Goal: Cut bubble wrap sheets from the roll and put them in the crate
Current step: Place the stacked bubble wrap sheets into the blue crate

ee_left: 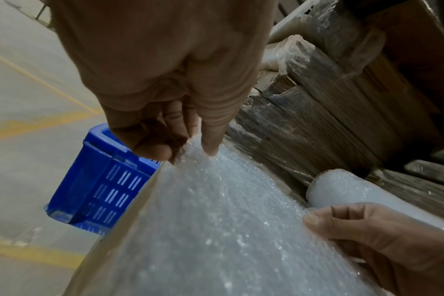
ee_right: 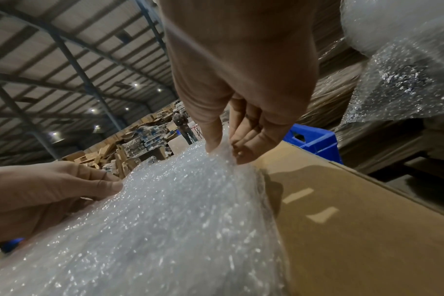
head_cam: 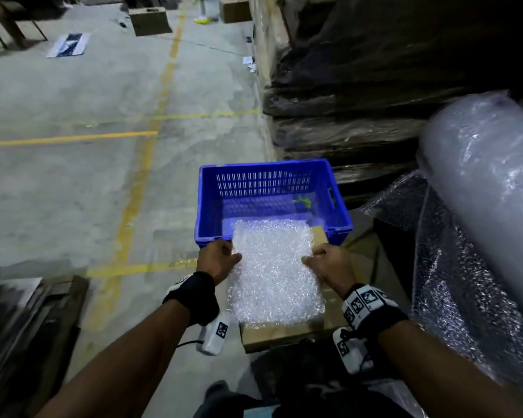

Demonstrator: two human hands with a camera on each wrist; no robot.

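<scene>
A cut bubble wrap sheet [head_cam: 274, 271] lies over a cardboard box [head_cam: 284, 333], its far edge reaching over the near rim of the blue crate [head_cam: 272, 173]. My left hand [head_cam: 221, 259] pinches the sheet's left edge between thumb and fingers [ee_left: 210, 144]. My right hand [head_cam: 326, 263] pinches its right edge, thumb on top [ee_right: 213, 140]. The big bubble wrap roll [head_cam: 483, 182] stands at the right, loose wrap hanging off it. The crate [ee_left: 101, 180] holds something small and green [head_cam: 304, 202] at its bottom.
Stacked, film-wrapped cardboard [head_cam: 344, 95] rises behind the crate. Concrete floor with yellow lines [head_cam: 73, 140] spreads to the left. A dark pallet stack [head_cam: 27, 327] sits at lower left. Boxes [head_cam: 150, 21] stand far back. A person [ee_right: 181, 122] stands far off.
</scene>
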